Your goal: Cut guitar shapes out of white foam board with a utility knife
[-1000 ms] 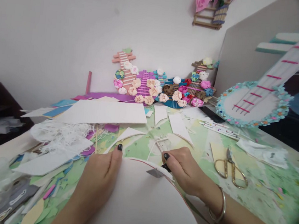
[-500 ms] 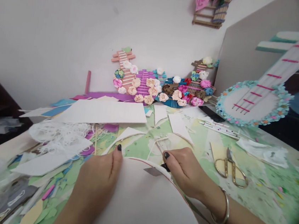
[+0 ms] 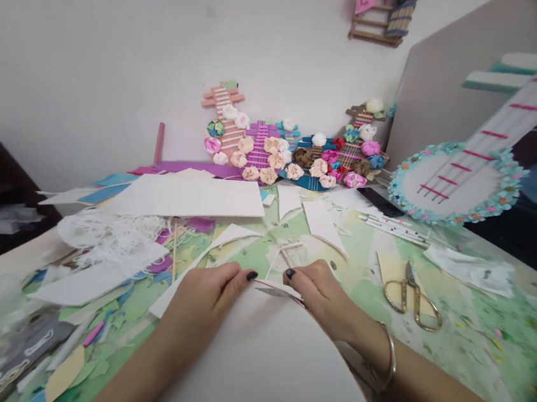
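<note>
A large white board (image 3: 270,367) with a curved edge stands close in front of me. A thin reddish line runs along its rim. On the board's top edge sits a small grey patch (image 3: 272,291), its kind unclear. My left hand (image 3: 212,301) is closed on the rim just left of the patch, thumb along the edge and fingers mostly hidden. Just right of the patch, my right hand (image 3: 318,296) grips the rim between thumb and bent fingers. A thin white strip (image 3: 274,259) lies beyond the board's edge.
Gold-handled scissors (image 3: 412,296) lie at right, near white sticks (image 3: 393,228). White board offcuts (image 3: 323,226), a tangle of white string (image 3: 111,239) and paper scraps (image 3: 88,361) cover the table. Flower-trimmed craft instruments (image 3: 259,152) line the wall; a larger one (image 3: 447,188) leans at right.
My left hand has slid right along the rim, its thumb tipping from upright toward the grey patch. My right hand has moved slightly left, and the patch now looks flatter.
</note>
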Available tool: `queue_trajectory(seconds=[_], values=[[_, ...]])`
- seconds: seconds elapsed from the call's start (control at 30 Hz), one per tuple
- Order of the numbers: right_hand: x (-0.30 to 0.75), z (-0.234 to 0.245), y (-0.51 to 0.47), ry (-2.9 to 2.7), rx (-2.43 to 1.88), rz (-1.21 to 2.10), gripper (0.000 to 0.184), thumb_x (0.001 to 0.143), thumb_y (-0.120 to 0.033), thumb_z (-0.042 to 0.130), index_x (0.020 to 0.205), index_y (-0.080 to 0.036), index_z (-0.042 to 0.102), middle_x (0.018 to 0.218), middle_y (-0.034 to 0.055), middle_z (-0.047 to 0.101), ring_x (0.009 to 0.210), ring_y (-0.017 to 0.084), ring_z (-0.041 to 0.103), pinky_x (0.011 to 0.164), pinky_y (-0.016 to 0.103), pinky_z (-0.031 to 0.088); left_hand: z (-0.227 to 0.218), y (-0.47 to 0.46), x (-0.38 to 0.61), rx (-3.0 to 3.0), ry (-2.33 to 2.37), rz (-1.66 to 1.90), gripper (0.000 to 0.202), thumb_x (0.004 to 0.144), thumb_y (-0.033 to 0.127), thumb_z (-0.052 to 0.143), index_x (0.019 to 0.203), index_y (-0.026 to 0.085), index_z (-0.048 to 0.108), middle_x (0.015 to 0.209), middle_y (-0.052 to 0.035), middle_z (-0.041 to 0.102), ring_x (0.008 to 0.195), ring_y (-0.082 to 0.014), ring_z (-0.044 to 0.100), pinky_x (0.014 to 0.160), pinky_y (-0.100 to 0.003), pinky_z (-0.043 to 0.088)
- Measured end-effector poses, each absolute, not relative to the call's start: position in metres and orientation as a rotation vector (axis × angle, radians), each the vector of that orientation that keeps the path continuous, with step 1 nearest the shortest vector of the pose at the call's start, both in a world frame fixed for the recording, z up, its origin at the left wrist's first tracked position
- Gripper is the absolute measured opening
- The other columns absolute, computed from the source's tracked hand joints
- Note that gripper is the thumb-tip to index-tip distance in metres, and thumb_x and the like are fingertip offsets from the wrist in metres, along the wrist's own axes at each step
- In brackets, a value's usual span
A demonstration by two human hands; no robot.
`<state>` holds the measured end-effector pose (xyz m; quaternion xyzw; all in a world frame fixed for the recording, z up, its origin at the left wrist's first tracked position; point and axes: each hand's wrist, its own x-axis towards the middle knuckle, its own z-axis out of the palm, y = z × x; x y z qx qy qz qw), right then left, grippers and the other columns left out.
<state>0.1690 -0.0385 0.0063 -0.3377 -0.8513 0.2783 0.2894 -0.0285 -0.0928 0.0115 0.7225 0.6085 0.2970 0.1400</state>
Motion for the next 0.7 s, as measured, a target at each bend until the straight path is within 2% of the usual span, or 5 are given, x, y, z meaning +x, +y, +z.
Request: queue_trajectory(seconds=[0.7], values=[[0.1665,0.0054,-0.0408,-2.266,-0.905,0.76,0.035,0.085,-0.02,0.034,0.051,-0.016,0.026,0.05,-0.005,0.021,0.049,0.006,0.023,0.05,0.023,0.019,0.0096,-0.0938,-0.0249,2.025,1.721,0.907,0.043,0.089,0.045,0.033,0.057,0.017,0.04,0.05,0.0055,0.041,0.05,-0.0076,0.037,0.05,-0.021,0.027]])
